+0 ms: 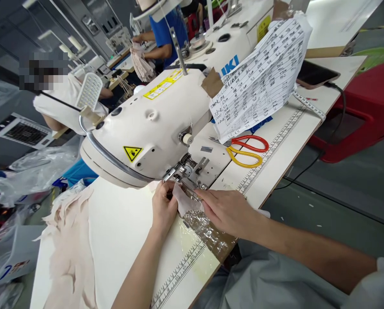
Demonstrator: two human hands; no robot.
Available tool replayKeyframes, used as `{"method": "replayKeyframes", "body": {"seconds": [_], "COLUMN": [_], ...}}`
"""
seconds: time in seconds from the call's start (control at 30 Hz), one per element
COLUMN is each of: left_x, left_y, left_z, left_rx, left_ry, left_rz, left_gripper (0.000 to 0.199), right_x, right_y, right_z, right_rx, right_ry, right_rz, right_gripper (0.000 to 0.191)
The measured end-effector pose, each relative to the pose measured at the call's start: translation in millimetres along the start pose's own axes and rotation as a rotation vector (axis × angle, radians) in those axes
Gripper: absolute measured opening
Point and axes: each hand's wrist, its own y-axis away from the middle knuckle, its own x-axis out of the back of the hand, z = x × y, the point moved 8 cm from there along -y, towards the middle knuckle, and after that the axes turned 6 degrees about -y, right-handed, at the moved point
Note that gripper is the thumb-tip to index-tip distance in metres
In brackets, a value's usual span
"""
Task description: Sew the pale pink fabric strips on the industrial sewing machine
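Beneath the head of a white sewing machine [146,124], a small piece of pale fabric [183,201] lies at the needle area. My left hand [164,204] is closed on the left edge of this fabric, its thumb and fingers pinched together. On the other side, my right hand [225,210] reaches in from the right, fingers together and pointing at the metal presser parts [187,171]. Its fingertips touch the area beside the fabric; what they hold, if anything, is too small to tell. Clear plastic film [207,227] lies under and between my hands.
Scissors with red and yellow handles [248,156] lie right of the needle area. A handwritten sheet [259,81] hangs over the machine, near a phone [317,75]. Pale fabric pieces [71,257] cover the table's left side. A red stool [368,107] stands right. Two people work behind.
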Motion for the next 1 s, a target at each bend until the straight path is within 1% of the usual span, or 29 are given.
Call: {"method": "replayKeyframes", "body": {"seconds": [0.1,0.2,0.27,0.33,0.43,0.5,0.57,0.67,0.77,0.87,1.0], "left_x": [1.4,2.2,2.8,4.1,4.2,2.5,2.4,3.0,2.1,2.6,2.2], "left_y": [1.0,2.9,4.7,7.4,12.8,14.6,14.0,11.9,11.1,11.3,13.7], "left_z": [2.1,5.6,10.5,19.6,35.2,39.7,37.0,25.7,19.2,22.3,34.3], "left_rx": [-0.021,-0.097,-0.186,-0.312,-0.508,-0.566,-0.542,-0.440,-0.388,-0.415,-0.525], "left_ry": [0.000,-0.041,-0.093,-0.159,-0.275,-0.336,-0.342,-0.273,-0.228,-0.224,-0.260], "left_rz": [0.019,0.056,0.090,0.135,0.183,0.184,0.186,0.186,0.174,0.175,0.167], "left_gripper": [0.018,0.014,0.010,0.005,0.009,0.011,0.010,0.007,0.005,0.007,0.014], "right_x": [-1.8,-3.1,-2.5,-1.4,-1.1,-0.8,0.4,3.1,3.5,2.5,0.7], "right_y": [-0.3,-1.4,-2.5,-3.8,-5.3,-4.9,-3.1,0.8,2.2,-0.2,-4.5], "right_z": [1.4,0.9,0.8,0.5,-1.3,-2.6,-3.1,-2.9,-2.0,-1.6,-1.3], "right_rx": [-0.024,-0.029,-0.033,-0.038,-0.034,-0.029,-0.026,-0.016,-0.007,-0.008,-0.021], "right_ry": [0.002,0.027,0.042,0.054,0.072,0.082,0.081,0.051,0.041,0.050,0.067], "right_rz": [-0.021,-0.051,-0.061,-0.069,-0.090,-0.088,-0.060,0.005,0.024,0.002,-0.020], "right_gripper": [0.030,0.032,0.032,0.033,0.033,0.033,0.033,0.031,0.030,0.030,0.031]}}
